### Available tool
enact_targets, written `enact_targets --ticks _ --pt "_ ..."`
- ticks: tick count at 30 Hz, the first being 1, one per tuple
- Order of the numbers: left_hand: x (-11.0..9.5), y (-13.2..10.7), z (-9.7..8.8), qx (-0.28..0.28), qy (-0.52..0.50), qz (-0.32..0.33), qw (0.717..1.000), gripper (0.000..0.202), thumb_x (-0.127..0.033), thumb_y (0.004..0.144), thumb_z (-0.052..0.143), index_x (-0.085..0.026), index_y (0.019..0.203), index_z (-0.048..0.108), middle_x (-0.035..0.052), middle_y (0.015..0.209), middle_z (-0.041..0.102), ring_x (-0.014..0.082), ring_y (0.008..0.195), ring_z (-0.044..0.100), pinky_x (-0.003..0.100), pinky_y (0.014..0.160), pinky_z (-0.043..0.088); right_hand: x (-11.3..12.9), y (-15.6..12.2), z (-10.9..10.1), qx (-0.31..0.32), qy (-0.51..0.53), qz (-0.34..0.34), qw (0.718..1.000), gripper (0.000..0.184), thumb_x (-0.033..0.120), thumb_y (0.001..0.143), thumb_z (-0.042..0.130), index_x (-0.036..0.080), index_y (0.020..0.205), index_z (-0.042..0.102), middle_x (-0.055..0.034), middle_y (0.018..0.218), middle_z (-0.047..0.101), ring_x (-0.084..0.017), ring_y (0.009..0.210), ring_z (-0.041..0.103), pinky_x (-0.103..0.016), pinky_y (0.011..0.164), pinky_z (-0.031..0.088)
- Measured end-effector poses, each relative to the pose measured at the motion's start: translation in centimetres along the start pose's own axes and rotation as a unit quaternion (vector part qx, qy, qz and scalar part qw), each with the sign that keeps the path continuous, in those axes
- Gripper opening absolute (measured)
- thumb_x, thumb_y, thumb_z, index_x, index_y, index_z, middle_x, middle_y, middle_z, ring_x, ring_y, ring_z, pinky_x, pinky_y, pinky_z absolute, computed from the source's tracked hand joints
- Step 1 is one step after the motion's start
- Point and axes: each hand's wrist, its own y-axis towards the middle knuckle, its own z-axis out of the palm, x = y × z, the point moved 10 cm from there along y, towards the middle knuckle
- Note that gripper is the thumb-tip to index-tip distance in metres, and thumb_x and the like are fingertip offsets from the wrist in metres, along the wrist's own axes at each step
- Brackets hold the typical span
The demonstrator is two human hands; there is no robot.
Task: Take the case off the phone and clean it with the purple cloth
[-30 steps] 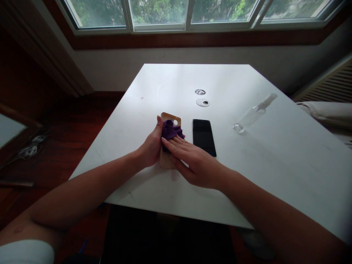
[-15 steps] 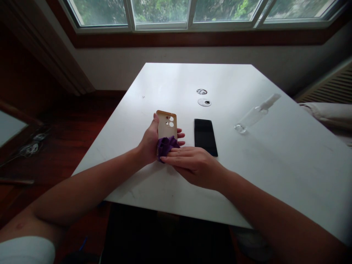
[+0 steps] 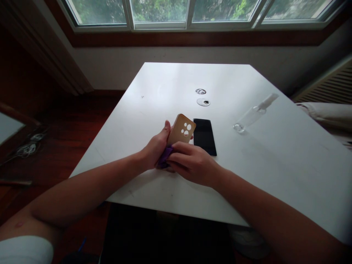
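A tan phone case [image 3: 179, 131] with camera holes is tilted to the right above the table. My left hand [image 3: 155, 146] grips it by its left side, thumb along the edge. A crumpled purple cloth [image 3: 165, 157] is pressed against the case's lower part. My right hand [image 3: 194, 161] pinches that cloth, its fingers bent over the case. Just to the right a black phone [image 3: 205, 135] lies flat, screen up. The lower end of the case is mostly hidden behind cloth and fingers.
A clear spray bottle [image 3: 251, 116] lies on its side on the right of the white table [image 3: 275, 165]. Farther back, a round cable-hole cover [image 3: 203, 102] and an open hole [image 3: 200, 91] are set in the tabletop. A window [image 3: 162, 11] is beyond.
The case has turned and leaned to the right, toward the phone. My right fingers, outstretched on the cloth before, are now bent and pinching it. The phone and bottle stay put.
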Motion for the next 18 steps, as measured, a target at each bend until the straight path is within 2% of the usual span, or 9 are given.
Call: enact_targets --ticks 4,8,14,18 --pt "-0.4 0.0 0.0 0.009 0.02 0.02 1.0 0.098 -0.086 0.089 0.024 -0.005 0.12 0.07 0.022 0.111 0.073 0.0318 0.102 0.071 0.039 0.086 0.06 0.2 -0.2 -0.3 -0.037 -0.034 -0.002 0.999 0.012 0.019 0.095 0.062 0.014 0.1 0.071 -0.0115 0.101 0.065 -0.019 0.086 0.063 -0.032 0.073 0.052" --pt "-0.3 -0.2 0.4 0.019 0.035 0.001 0.999 0.104 -0.089 0.085 0.02 -0.006 0.12 0.07 0.0233 0.116 0.072 0.032 0.099 0.072 0.04 0.081 0.061 0.2 -0.4 -0.9 -0.08 -0.038 0.006 0.996 0.011 0.017 0.093 0.063 0.014 0.102 0.069 -0.0117 0.105 0.066 -0.02 0.091 0.065 -0.033 0.079 0.054" --pt "-0.5 -0.4 0.8 0.018 0.041 -0.001 0.999 0.103 -0.087 0.088 0.017 -0.005 0.119 0.071 0.0228 0.11 0.073 0.0307 0.096 0.072 0.039 0.078 0.061 0.2 -0.3 -1.1 -0.09 -0.037 0.015 0.995 0.01 0.015 0.093 0.063 0.014 0.1 0.069 -0.0107 0.102 0.067 -0.018 0.087 0.064 -0.032 0.077 0.055" --pt "-0.8 -0.4 0.8 0.016 0.032 0.024 0.999 0.09 -0.079 0.095 0.021 -0.007 0.118 0.071 0.0183 0.102 0.074 0.024 0.09 0.073 0.03 0.077 0.06 -0.5 -0.6 -1.4 -0.105 -0.023 0.039 0.994 0.01 0.013 0.091 0.064 0.015 0.1 0.069 -0.0101 0.102 0.067 -0.018 0.087 0.065 -0.032 0.078 0.056"
